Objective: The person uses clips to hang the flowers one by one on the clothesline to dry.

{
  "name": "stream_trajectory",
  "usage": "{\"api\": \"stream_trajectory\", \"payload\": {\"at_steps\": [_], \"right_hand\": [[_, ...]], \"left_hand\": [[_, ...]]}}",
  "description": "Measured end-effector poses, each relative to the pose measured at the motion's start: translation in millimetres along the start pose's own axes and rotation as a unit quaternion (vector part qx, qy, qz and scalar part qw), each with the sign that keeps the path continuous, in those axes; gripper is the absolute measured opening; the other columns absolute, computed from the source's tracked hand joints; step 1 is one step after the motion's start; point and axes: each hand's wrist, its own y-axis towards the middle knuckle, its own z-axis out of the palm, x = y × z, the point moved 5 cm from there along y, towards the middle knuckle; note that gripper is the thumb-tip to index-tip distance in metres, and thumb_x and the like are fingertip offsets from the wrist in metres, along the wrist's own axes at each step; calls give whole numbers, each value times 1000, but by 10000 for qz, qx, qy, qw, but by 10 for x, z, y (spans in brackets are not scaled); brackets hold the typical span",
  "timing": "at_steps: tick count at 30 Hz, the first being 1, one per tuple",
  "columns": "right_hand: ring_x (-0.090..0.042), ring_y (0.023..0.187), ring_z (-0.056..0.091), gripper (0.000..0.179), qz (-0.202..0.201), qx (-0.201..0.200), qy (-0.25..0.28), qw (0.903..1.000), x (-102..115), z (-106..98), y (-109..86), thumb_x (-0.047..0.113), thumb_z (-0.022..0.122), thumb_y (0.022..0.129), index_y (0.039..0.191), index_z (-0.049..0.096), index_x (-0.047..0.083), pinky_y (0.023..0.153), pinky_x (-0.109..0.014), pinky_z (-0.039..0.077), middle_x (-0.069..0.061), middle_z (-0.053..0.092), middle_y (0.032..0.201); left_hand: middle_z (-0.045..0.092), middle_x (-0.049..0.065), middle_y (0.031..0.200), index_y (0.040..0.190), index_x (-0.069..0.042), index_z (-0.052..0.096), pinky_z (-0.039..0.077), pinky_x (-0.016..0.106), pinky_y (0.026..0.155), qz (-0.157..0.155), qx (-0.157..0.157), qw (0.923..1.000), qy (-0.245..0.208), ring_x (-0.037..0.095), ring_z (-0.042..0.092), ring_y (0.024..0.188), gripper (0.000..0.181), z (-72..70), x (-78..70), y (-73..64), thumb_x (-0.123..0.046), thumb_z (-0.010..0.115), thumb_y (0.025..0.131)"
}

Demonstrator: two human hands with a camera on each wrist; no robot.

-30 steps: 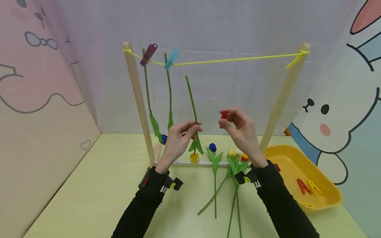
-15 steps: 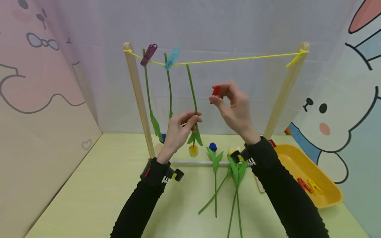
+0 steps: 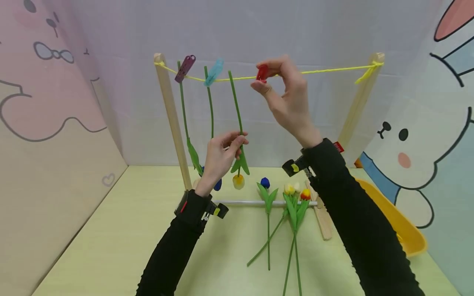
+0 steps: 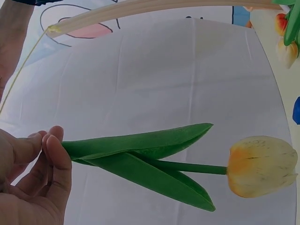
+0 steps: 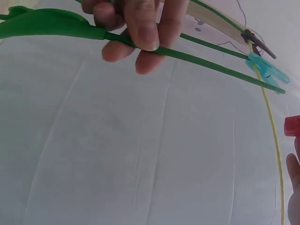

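Note:
My left hand (image 3: 222, 158) pinches the green stem of a yellow tulip (image 3: 238, 181), which hangs head down; its bloom (image 4: 262, 166) and leaves fill the left wrist view. The stem's upper end rises just past the yellow string (image 3: 314, 71). Beside the string, my right hand (image 3: 286, 96) holds a red clothespin (image 3: 262, 73) between thumb and fingers, to the right of that stem and apart from it. Two blue tulips hang further left, one under a purple clothespin (image 3: 185, 68), the other under a light blue clothespin (image 3: 214, 72).
Wooden posts (image 3: 168, 111) carry the string at both ends, with a white rod (image 3: 240, 203) low between them. On the table lie a blue tulip (image 3: 265, 183) and several yellow, white and orange-red tulips (image 3: 305, 195). A yellow tray (image 3: 414, 238) stands at the right, partly behind the sleeve.
Both hands have risen. The tulip's stem end has gone from below the string to slightly above it, and the red clothespin has come up to string height and a little left.

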Motion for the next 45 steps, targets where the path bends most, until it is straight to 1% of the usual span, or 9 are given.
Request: {"api": "stream_trajectory", "payload": {"at_steps": [5,8,12,13,17,25,32,39,45], "right_hand": [[-23,84,59,29,-14,224,31,9997,-29,59,163,2,73,82,103,61,-13,79,-30,47,-20,63,87],[-22,82,58,28,-56,358,-2,9993,-66,90,221,5,71,85,103,60,-13,76,-28,46,-20,64,87],[-14,78,55,27,225,371,174,9989,-132,119,259,2,71,84,102,59,-14,71,-22,42,-20,66,86],[-12,77,55,26,301,365,220,9986,-144,126,263,1,71,83,101,59,-14,69,-21,41,-20,66,86],[-8,74,52,26,564,431,239,9972,-187,165,269,1,73,82,99,60,-13,67,-20,39,-19,65,87],[-9,72,51,25,834,548,27,9950,-210,230,311,6,73,83,97,61,-10,66,-22,38,-16,66,84],[-10,68,48,24,1160,389,-5,9925,-218,244,338,10,73,84,93,62,-10,60,-22,35,-10,63,78],[-11,65,50,24,1755,335,-4,9839,-240,250,370,14,75,83,92,65,-6,57,-19,35,-3,64,75],[-12,63,50,23,1853,324,0,9821,-281,265,379,13,74,83,90,66,-7,58,-20,35,3,59,72]], "left_hand": [[69,18,88,111,5,67,46,23,52,94,-75,9999,-45,25,52,59,22,4,199,63,-6,55,96],[69,19,88,111,6,67,42,18,51,8,-118,9999,24,28,51,57,22,-2,155,72,-4,55,96],[68,26,89,110,12,65,38,16,50,-107,-156,9997,178,37,48,56,21,-14,-27,59,3,54,95],[68,26,89,110,12,65,38,16,50,-120,-163,9996,194,37,48,56,20,-15,-29,61,3,54,95],[68,26,87,108,12,66,37,13,48,-158,-202,9994,232,37,47,53,19,-17,1,78,3,55,95],[71,18,85,107,3,70,37,13,44,-119,-333,9992,168,28,49,50,20,-5,317,146,-7,58,95],[71,15,84,107,1,70,39,15,45,-153,-341,9991,194,23,49,50,20,-3,333,154,-10,58,95],[71,14,85,108,1,70,39,16,45,-194,-336,9990,215,24,50,51,20,4,337,164,-10,58,95],[71,13,88,110,-2,69,38,21,48,-145,-277,9991,277,27,51,55,22,12,333,159,-14,57,96]]}}
